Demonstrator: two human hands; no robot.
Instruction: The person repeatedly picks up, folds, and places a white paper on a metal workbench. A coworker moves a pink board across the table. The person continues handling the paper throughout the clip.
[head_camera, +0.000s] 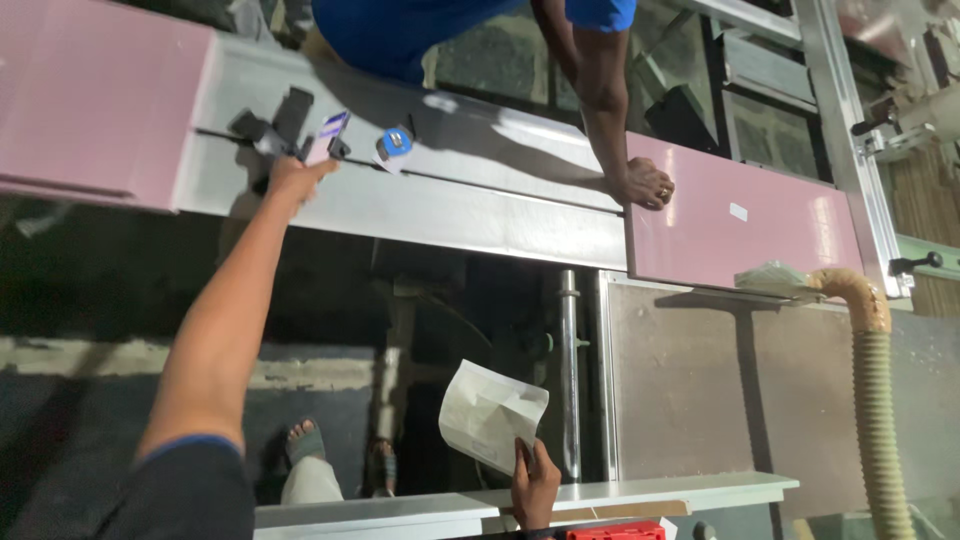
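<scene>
My left hand (298, 176) reaches far out to the grey metal machine table (430, 205), its fingers closed on the lower end of a small pink and blue rectangular item (331, 131). Beside that item sits a black clamp piece (274, 122), and a round blue and white tape measure (396, 145) lies just right of it. At the lower edge, my right hand (535, 485) holds up a creased white sheet of paper (490, 412). Across the table, a co-worker in a blue shirt presses one hand (646, 185) on a pink panel (760, 228).
Another pink panel (90, 100) lies at the left end of the table. A ribbed beige hose (872, 390) runs down the right side. A steel post (568, 370) stands in the dark gap below. A white board (640, 492) and a red object (615, 531) are near me.
</scene>
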